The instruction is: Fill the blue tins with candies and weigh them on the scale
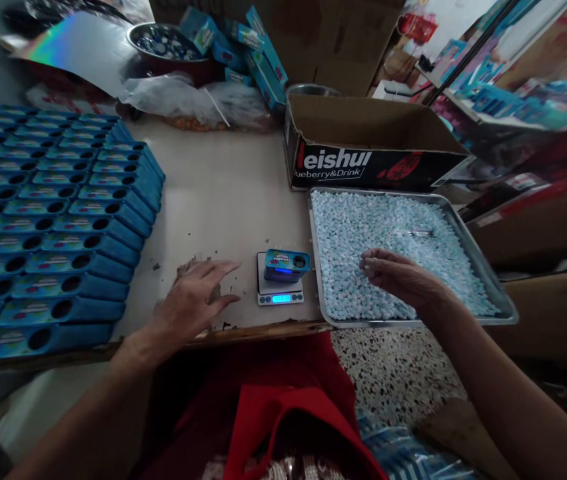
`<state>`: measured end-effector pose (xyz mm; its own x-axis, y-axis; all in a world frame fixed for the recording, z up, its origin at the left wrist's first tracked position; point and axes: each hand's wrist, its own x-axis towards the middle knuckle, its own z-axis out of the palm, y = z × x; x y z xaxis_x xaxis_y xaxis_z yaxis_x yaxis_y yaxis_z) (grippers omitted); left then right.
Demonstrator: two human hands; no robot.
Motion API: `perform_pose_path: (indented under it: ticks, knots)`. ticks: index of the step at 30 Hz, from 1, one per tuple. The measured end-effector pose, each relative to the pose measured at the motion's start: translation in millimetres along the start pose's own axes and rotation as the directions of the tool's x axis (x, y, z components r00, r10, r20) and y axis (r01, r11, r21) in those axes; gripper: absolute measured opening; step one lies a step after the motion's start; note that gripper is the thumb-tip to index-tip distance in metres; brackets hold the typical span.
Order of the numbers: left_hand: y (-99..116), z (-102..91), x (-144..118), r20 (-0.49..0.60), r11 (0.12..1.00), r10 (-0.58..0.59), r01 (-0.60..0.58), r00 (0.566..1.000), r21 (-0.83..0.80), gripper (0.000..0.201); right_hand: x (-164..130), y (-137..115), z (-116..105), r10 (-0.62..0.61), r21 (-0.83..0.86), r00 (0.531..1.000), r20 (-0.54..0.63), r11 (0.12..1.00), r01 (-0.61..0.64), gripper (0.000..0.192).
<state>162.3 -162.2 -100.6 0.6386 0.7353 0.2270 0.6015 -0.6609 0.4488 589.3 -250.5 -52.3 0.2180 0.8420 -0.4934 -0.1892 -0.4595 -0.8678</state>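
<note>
A small blue box (pixel 286 264) with a round hole in its top lies on a little digital scale (pixel 279 291) with a lit blue display, near the table's front edge. My left hand (pixel 194 301) rests flat on the table to the left of the scale, fingers apart, holding nothing. My right hand (pixel 399 275) hovers over a metal tray (pixel 488 273) full of small pale blue candies (pixel 363 227), fingertips pinched together near the tray's left side. Whether the fingertips hold a candy I cannot tell.
Rows of identical blue boxes (pixel 58 220) cover the table's left part. A cardboard carton (pixel 370 143) stands open behind the tray. Farther back are plastic bags (pixel 183 100), a metal bowl (pixel 168 43) and loose blue boxes (pixel 258 50). A small metal scoop (pixel 420 233) lies in the candies.
</note>
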Motion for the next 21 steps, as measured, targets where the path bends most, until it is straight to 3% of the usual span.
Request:
perform_pose_path:
  ticks: [2, 5, 9, 12, 14, 17, 18, 19, 21]
  knots:
    - [-2.6, 3.9, -1.7, 0.010, 0.998, -0.032, 0.032, 0.999, -0.057, 0.054, 0.9, -5.1, 10.6, -0.025, 0.002, 0.998, 0.054, 1.000, 0.025, 0.036]
    - [-1.6, 9.6, 0.3, 0.011, 0.992, -0.084, 0.085, 0.996, -0.092, 0.053, 9.8, -9.2, 20.9, -0.103, -0.044, 0.995, 0.005, 0.994, 0.103, 0.043]
    - [4.4, 11.7, 7.1, 0.014, 0.984, -0.104, 0.105, 0.994, -0.145, 0.054, 21.0, -2.0, 19.3, -0.203, -0.224, 0.979, -0.030, 0.956, 0.191, 0.049]
    - [8.9, 10.1, 10.0, 0.022, 0.974, -0.106, 0.109, 0.994, -0.198, 0.052, 21.1, 4.3, 13.8, -0.223, -0.327, 0.974, -0.039, 0.924, 0.198, 0.038]
    - [13.1, 10.9, 12.1, 0.015, 0.962, -0.129, 0.129, 0.991, -0.240, 0.050, 17.8, 4.0, 11.5, -0.344, -0.565, 0.937, -0.062, 0.786, 0.252, 0.026]
    - [22.2, 19.7, 21.9, -0.005, 0.926, -0.195, 0.182, 0.981, -0.332, 0.055, 11.5, -2.4, 14.4, -0.535, -0.872, 0.844, 0.040, 0.393, 0.290, 0.017]
    - [25.8, 24.6, 27.9, -0.003, 0.907, -0.209, 0.193, 0.978, -0.374, 0.055, 9.7, -4.7, 17.8, -0.564, -0.899, 0.822, 0.076, 0.318, 0.301, 0.017]
    - [29.4, 29.9, 35.4, 0.007, 0.886, -0.212, 0.195, 0.977, -0.421, 0.052, 8.3, -6.3, 22.3, -0.583, -0.898, 0.807, 0.094, 0.301, 0.321, 0.019]
    - [36.9, 39.1, 53.6, 0.041, 0.842, -0.174, 0.170, 0.984, -0.512, 0.041, 7.0, -6.0, 34.1, -0.585, -0.824, 0.808, 0.072, 0.422, 0.379, 0.025]
